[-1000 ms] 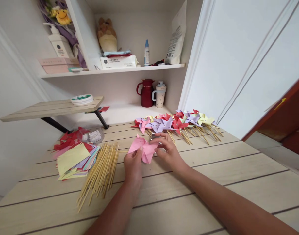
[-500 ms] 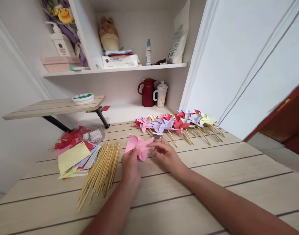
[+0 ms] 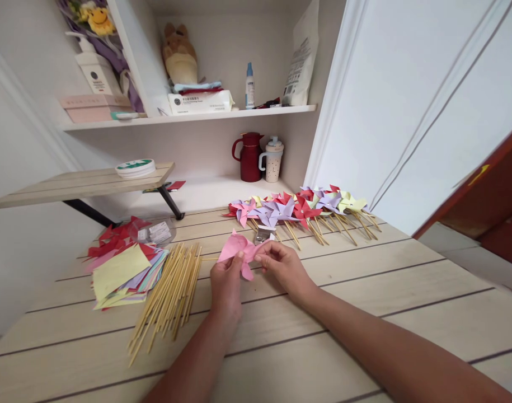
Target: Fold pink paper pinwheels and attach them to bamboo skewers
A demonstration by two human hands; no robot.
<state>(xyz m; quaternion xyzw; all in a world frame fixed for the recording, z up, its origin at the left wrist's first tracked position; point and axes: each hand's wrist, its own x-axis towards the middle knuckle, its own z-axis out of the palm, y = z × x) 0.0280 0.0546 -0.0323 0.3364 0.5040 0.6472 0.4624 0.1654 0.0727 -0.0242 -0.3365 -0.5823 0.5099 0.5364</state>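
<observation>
1. My two forearms come in from the bottom edge, cut off below the elbow, and meet over the pale wooden tabletop (image 3: 365, 336).
2. My left hand (image 3: 225, 280) has its fingers (image 3: 239, 258) pinched on the lower edge of a pink folded paper piece (image 3: 239, 251), which is lifted just above the boards at the middle of the tabletop.
3. My right hand (image 3: 283, 264) grips the same pink paper from the right side, fingers closed on a flap; the fold under my thumb is hidden, so I cannot tell how many flaps are gathered there.
4. Just behind the paper and my right hand lies a small silvery thing (image 3: 264, 234), partly covered; it may be a stapler, but I cannot be sure.
5. To my left, a loose bundle of bamboo sticks (image 3: 167, 296) lies on the tabletop, near my left hand but not touching it.
6. Further left, a fanned stack of coloured paper squares (image 3: 121, 271) with a yellow sheet on top; behind it red cut pieces (image 3: 113, 238) and a small clear packet (image 3: 157, 230) whose contents are too small to read.
7. Beyond my hands, a row of finished pinwheels (image 3: 297, 207) on sticks lies along the far side.
8. Farthest back, a red jug (image 3: 249, 157) and a speckled cup (image 3: 273, 161) stand on a white ledge under a shelf (image 3: 188, 119).
</observation>
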